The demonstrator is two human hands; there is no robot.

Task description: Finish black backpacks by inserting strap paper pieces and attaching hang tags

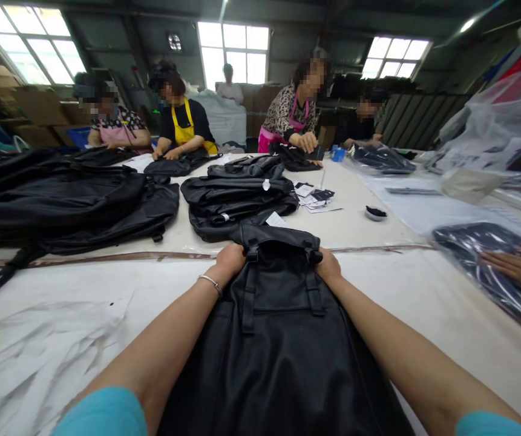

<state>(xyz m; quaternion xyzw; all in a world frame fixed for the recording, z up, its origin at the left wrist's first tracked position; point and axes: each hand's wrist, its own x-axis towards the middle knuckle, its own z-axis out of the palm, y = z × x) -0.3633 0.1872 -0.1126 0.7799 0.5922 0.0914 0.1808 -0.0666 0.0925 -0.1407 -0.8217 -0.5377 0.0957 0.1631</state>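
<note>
A large black bag (pixel 287 363) with two buckled straps lies in front of me, its top end pointing away across the table. My left hand (pixel 231 259), with a bracelet at the wrist, is closed on the bag's upper left edge. At the upper right edge, beside a buckle, my right hand (pixel 329 265) grips the same bag. The fingertips of both hands are partly hidden by the bag. Just beyond its top sits a stack of folded black bags (pixel 242 194), with a white tag (pixel 276 220) close by.
More black bags (pixel 60 200) are heaped at the left, above crumpled plastic (pixel 37 351). Cards (pixel 314 197) and a small round dish (pixel 375 213) lie beyond. At right, another person's hand (pixel 518 266) rests on a plastic-wrapped bag (pixel 478 242). Several people work across the table.
</note>
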